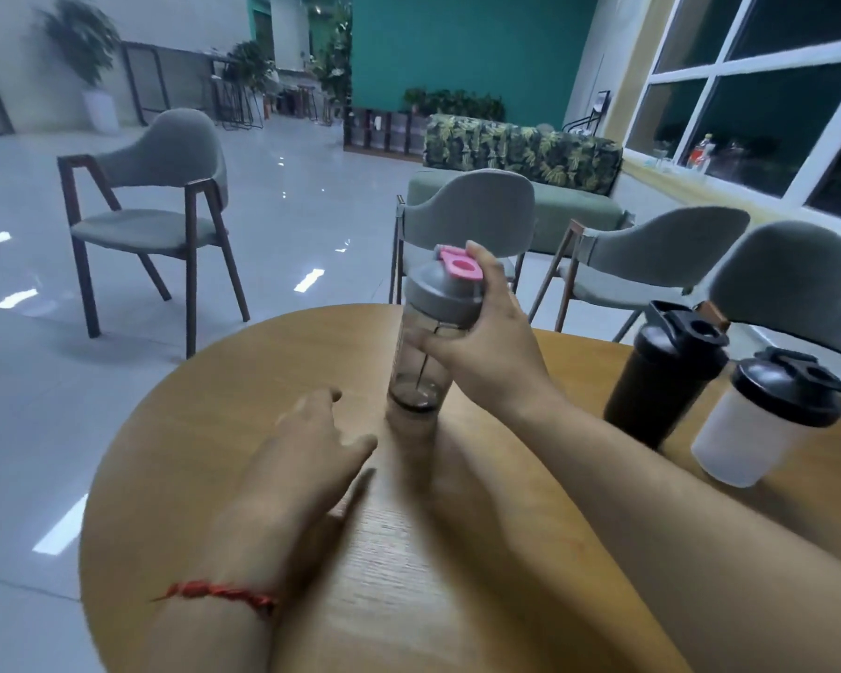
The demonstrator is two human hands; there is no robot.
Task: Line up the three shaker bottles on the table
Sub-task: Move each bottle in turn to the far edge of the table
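Observation:
A clear shaker bottle (pixel 421 376) with a grey lid and pink cap stands upright near the middle of the round wooden table (pixel 205 459). My right hand (pixel 486 342) is wrapped around its upper part, just under the lid. My left hand (pixel 312 444) hovers low over the table to the left of the bottle, fingers apart and holding nothing. At the right edge stand a black shaker bottle (pixel 661 386) and, closer to me, a white shaker bottle (pixel 753 429) with a black lid, side by side and almost touching.
Grey chairs (pixel 462 221) stand around the far and right sides of the table, one right behind the black bottle. Another chair (pixel 151 211) stands apart on the tiled floor at the left. A green sofa and windows lie beyond.

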